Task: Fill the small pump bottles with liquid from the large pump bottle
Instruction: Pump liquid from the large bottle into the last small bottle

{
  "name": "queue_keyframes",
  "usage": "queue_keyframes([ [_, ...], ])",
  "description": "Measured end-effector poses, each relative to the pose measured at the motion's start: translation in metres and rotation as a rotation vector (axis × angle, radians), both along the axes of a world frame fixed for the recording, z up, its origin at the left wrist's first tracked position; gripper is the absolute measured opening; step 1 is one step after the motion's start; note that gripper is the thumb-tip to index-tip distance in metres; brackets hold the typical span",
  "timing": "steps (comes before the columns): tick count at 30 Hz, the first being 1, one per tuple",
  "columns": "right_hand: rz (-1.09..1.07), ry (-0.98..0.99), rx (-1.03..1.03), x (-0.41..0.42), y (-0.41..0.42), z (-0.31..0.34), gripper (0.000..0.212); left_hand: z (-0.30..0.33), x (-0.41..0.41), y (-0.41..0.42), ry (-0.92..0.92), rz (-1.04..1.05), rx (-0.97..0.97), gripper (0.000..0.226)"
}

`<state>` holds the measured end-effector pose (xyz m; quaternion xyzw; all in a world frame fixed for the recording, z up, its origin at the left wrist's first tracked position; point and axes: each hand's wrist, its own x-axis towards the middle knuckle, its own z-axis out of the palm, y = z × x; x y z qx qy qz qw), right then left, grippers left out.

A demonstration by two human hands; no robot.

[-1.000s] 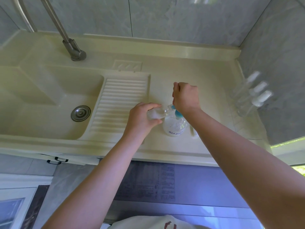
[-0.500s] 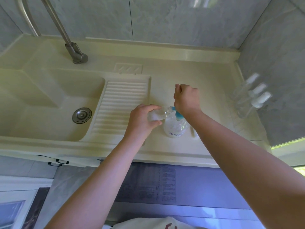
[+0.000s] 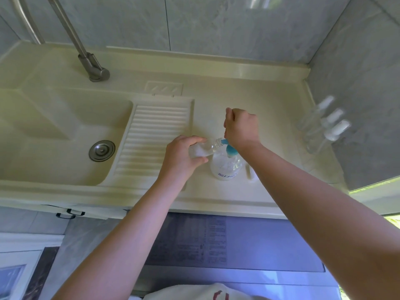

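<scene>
Your cream worktop [image 3: 270, 100] runs along the tiled wall, with the sink basin [image 3: 54, 135] sunk into its left part and a ribbed drainboard [image 3: 155, 135] beside the basin. The large pump bottle [image 3: 226, 167] stands upright near the front edge, right of the drainboard. Your right hand [image 3: 241, 128] is curled into a fist over its blue pump head [image 3: 229, 148], pressing on it. Your left hand [image 3: 184, 154] wraps its fingers round a small clear bottle [image 3: 202, 149], held tilted with its open neck at the blue spout. Three more small pump bottles [image 3: 322, 124] stand together by the right wall, blurred. A small white piece [image 3: 250, 171] lies just right of the large bottle.
</scene>
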<state>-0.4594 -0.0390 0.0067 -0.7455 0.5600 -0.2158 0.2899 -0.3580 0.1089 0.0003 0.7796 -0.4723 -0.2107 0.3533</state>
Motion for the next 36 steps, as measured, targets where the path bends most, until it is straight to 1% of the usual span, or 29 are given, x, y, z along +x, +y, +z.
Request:
queue_keyframes([
  [2,-0.001,-0.019,0.009,-0.001,-0.0011,0.0015,0.046,0.0015,-0.0009,-0.0002,-0.002,-0.002,-0.004,0.052],
  [9,0.007,0.055,-0.023,-0.0003,0.0018,-0.0013,0.044,0.0025,-0.0029,-0.0001,0.02,-0.003,-0.006,0.052],
  [14,0.0,0.001,-0.007,0.0006,-0.001,0.0014,0.047,0.0025,-0.002,0.0013,0.012,-0.002,-0.013,0.052],
  [20,0.035,0.09,-0.051,0.0017,-0.0003,-0.0025,0.043,0.0013,-0.0024,0.0015,0.031,-0.001,-0.011,0.052],
  [24,0.004,0.016,-0.006,-0.0006,-0.0039,-0.0017,0.045,-0.0001,-0.0033,0.0016,0.039,0.001,-0.018,0.052],
  [26,0.005,0.017,-0.004,-0.0001,-0.0043,-0.0002,0.046,0.0002,-0.0017,0.0014,0.028,0.001,-0.025,0.053],
  [28,0.028,0.069,-0.036,-0.0002,-0.0023,0.0005,0.042,0.0007,-0.0007,0.0006,0.022,-0.001,-0.026,0.053],
  [31,0.086,0.129,-0.038,-0.0011,-0.0007,-0.0033,0.028,-0.0005,-0.0021,-0.0001,0.023,-0.004,-0.021,0.052],
  [32,0.085,0.139,-0.04,-0.0014,-0.0004,-0.0044,0.028,-0.0014,-0.0025,0.0,0.024,-0.004,-0.018,0.052],
  [36,-0.005,0.059,0.002,-0.0005,-0.0022,-0.0017,0.044,-0.0018,-0.0038,-0.001,0.029,0.0,-0.021,0.052],
])
